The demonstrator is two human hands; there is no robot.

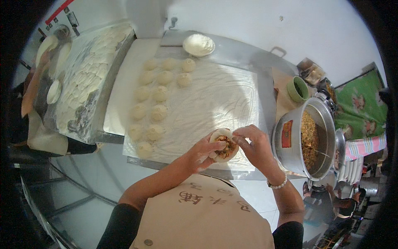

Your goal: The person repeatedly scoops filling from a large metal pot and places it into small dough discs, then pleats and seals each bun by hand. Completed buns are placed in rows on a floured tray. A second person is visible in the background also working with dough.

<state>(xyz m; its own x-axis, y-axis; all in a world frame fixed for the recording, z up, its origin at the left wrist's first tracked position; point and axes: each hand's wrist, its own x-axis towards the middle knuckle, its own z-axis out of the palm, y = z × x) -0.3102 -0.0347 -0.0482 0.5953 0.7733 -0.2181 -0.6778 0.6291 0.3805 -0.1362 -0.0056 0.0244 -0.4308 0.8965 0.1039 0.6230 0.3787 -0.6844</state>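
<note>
A round dough wrapper (216, 136) with chopped filling (226, 149) in its middle rests in my left hand (202, 151), whose thumb lies on the filling. The fingers of my right hand (252, 143) pinch the wrapper's right edge; a beaded bracelet circles that wrist. Both hands are above the near edge of a floured white sheet (214, 102). On the sheet's left part stand rows of pleated filled buns (159, 112). To the right a large metal pot (286, 149) holds a chopped filling mixture (308, 140).
A bowl of flour (199, 45) stands at the back. A green bowl (297, 89) is beyond the pot. At left, a floured worktop carries many dough pieces (93, 73), and a co-worker's arm (35, 77) reaches to dough there. Another person (345, 208) is at lower right.
</note>
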